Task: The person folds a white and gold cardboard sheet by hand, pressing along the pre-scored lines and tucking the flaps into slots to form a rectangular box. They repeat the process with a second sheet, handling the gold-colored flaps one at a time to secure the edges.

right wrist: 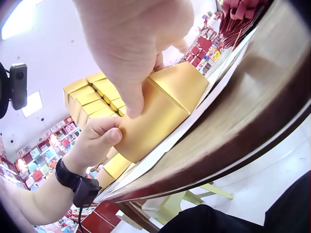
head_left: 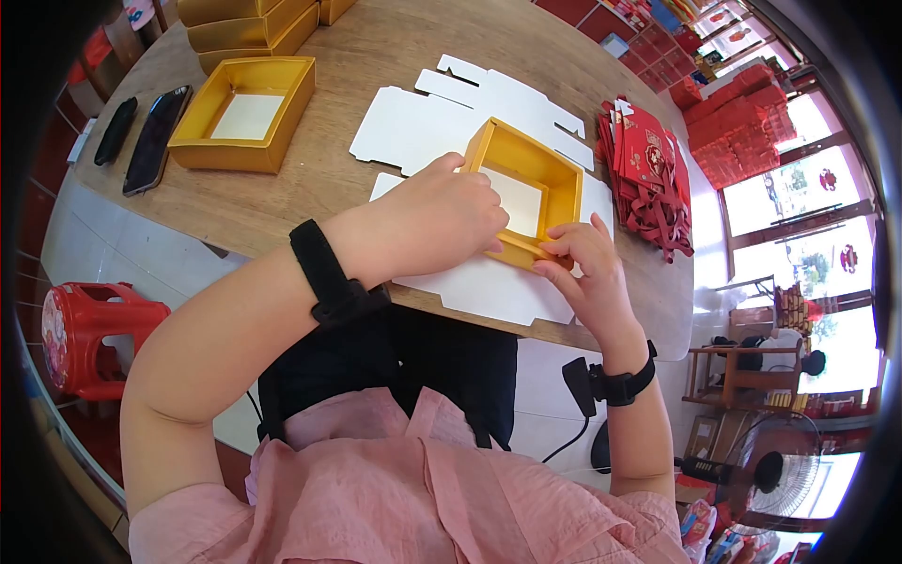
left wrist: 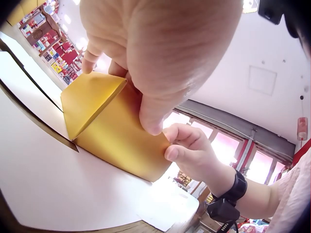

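A gold open-topped box (head_left: 565, 193) with a white inner base sits over flat white die-cut card sheets (head_left: 413, 127) on the table. My left hand (head_left: 451, 214) grips its left and near walls, with fingers curled over the rim. At the near right corner, my right hand (head_left: 594, 273) pinches the wall between thumb and fingers. Seen from the left wrist, the thumb lies against the gold outer side (left wrist: 119, 138), with the other hand (left wrist: 192, 153) close by. In the right wrist view, the box's folded corner (right wrist: 167, 92) shows beneath the right hand.
Another gold box (head_left: 225, 155) stands at the left, with stacked gold boxes (head_left: 249, 33) behind it. A phone (head_left: 157, 141) and a black object (head_left: 116, 132) lie by the left edge. Red bags with ribbon handles (head_left: 648, 164) are piled at the right. A red stool (head_left: 94, 338) is on the floor.
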Demonstrator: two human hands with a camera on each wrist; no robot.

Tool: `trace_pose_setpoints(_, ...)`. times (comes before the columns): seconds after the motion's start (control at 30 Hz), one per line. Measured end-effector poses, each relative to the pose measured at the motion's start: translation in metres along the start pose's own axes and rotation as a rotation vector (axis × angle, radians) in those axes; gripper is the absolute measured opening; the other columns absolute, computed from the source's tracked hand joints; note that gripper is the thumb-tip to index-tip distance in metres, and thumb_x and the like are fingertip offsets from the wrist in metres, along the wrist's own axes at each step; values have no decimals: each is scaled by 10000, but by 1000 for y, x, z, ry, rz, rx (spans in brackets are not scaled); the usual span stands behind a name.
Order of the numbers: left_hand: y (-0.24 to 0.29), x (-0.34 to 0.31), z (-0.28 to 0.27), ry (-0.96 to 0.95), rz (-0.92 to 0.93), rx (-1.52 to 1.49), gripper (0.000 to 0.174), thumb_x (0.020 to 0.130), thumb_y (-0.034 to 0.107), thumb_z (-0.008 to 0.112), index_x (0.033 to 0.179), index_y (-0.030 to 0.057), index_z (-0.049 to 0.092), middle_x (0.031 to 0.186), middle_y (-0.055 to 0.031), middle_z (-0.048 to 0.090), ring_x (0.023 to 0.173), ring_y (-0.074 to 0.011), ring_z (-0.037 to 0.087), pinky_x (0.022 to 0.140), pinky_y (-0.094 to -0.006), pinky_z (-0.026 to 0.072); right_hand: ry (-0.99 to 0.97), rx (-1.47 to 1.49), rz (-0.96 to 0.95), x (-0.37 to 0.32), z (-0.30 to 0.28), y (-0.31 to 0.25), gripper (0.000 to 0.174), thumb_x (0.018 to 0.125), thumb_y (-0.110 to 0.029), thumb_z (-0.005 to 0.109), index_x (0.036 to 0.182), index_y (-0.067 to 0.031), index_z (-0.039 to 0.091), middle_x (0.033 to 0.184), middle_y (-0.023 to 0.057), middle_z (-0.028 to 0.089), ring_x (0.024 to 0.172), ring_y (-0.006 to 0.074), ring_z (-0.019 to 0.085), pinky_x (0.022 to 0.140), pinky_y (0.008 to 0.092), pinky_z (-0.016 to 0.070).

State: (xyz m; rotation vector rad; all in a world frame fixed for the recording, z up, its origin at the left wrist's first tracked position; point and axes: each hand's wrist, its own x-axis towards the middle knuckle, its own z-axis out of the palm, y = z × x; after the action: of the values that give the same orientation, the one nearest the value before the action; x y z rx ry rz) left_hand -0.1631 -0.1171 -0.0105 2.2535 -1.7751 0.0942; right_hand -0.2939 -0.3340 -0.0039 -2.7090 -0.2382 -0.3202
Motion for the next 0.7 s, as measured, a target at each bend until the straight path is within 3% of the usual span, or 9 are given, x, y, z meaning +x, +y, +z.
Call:
trace_pose_setpoints(0.3,-1,-1,1,33,7,-26,205,913,288,634,875,93,684,859,-41,641,951,-215,601,1005,-411,390,-39,-76,17,3,-3,-7,203,823,-219,755,893,-93,612,890,42,628,851,222,624,1153,558,246)
trace_pose_setpoints(0.37,0,-1,0,15,9,-9,211,919,290,627,871,93,687,862,-41,642,954,-217,602,1017,-420,385,-48,-340,-134,6,-4,-11,223,802,-244,761,887,-103,611,880,30,630,910,212,619,1152,575,248)
trace_pose_setpoints(0.7,5,5,-6,-36,30,92,278,937,327,610,823,92,705,825,-50,662,965,-229,616,1113,-475,328,-131,-321,-72,9,-3,-11,214,808,-242,750,877,-94,611,889,36,638,943,218,620,1144,587,259)
